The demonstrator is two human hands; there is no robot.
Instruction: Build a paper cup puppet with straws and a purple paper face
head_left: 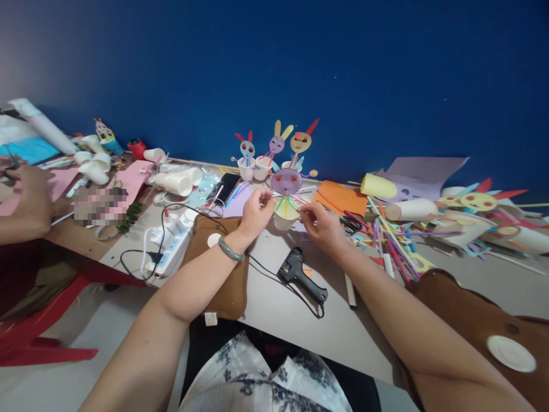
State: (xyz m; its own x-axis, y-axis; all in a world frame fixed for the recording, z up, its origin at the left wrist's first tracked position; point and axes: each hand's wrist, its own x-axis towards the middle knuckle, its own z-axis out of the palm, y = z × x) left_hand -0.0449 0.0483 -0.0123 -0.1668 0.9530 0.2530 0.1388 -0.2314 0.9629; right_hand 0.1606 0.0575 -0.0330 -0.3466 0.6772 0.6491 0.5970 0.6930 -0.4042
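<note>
In the head view, a paper-cup puppet stands on the table between my hands. It has a purple oval paper face point(286, 181) and green and yellow strips running down into a white paper cup point(285, 221). My left hand point(258, 213) is at its left side, fingers pinched together close to the strips. On the other side my right hand point(322, 226) has its thumb and fingers closed near the cup's rim. What sits between the fingertips of either hand is too small to make out. Below them lies a black hot glue gun point(300, 276), its cord trailing away.
Finished cup puppets point(257, 168) stand by the blue wall. A white power strip point(174, 246) and a brown cushion point(231, 286) lie left. Straws, scissors point(351, 223) and paper tubes point(410, 210) crowd the right. A co-worker's arm point(30, 194) is at far left.
</note>
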